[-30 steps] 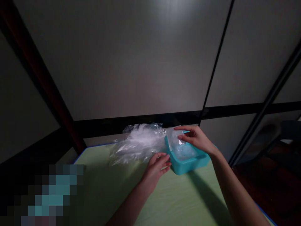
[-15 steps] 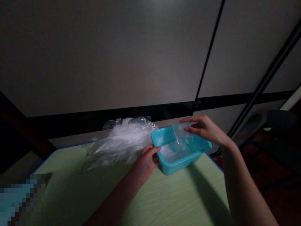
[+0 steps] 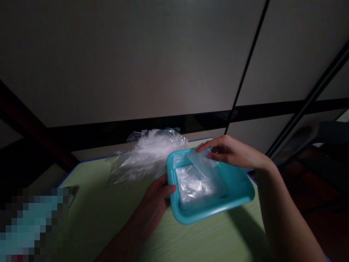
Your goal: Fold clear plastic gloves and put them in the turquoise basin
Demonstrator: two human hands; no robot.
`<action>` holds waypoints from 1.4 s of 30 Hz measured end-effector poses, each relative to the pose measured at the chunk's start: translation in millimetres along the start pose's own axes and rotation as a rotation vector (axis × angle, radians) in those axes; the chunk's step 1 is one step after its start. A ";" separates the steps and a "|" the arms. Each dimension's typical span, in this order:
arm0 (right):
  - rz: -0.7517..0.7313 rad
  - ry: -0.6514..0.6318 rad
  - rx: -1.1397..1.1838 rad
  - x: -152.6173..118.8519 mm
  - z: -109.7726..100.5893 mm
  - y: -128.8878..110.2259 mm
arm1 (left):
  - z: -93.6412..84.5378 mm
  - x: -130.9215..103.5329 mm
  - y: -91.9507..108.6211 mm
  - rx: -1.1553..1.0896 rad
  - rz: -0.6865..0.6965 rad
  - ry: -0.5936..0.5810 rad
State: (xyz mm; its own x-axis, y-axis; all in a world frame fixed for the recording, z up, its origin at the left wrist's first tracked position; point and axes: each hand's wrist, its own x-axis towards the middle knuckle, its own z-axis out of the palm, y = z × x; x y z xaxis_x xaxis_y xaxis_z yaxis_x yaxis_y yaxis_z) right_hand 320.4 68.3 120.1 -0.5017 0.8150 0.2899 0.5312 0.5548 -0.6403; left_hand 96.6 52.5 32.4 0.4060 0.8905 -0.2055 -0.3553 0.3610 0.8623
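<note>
My left hand grips the left end of a turquoise plastic basin, thumb over the rim and the other fingers mostly hidden behind it. The basin is tilted so its inside faces me. Clear plastic bags lie flat on its bottom. Over the basin's far side, my right hand pinches a small clear plastic bag between thumb and fingers. That bag hangs down into the basin, its lower part above the others; whether it touches them I cannot tell.
A crumpled heap of clear plastic bags lies at the back of the green table, left of the basin. Close behind the table stand pale cabinet doors with a black band. A blurred-out patch covers the lower left.
The basin has tilted toward me and shifted slightly left and nearer, showing more of its inside. My right hand, still holding the small bag, has moved left. The view has shifted slightly.
</note>
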 end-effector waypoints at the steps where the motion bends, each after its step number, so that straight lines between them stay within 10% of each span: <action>1: -0.010 -0.016 -0.026 1.8 2.9 1.0 | 0.1 -0.9 -1.0 -0.005 0.002 0.003; 19: 0.659 -0.065 0.480 -15.3 49.2 -7.7 | 16.7 -17.6 -17.8 -0.114 0.136 0.003; 42: 0.699 -0.264 0.398 19.5 66.6 18.5 | 15.8 -16.8 -15.9 -0.108 0.138 -0.014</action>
State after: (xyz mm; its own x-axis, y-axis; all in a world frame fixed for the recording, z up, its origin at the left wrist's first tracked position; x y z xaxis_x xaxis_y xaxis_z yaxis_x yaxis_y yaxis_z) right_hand 275.0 83.4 66.5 -0.3163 0.8557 -0.4096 0.5232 -0.2028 -0.8277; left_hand 108.7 27.5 29.5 0.3582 0.9300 -0.0818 -0.4968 0.2640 0.8267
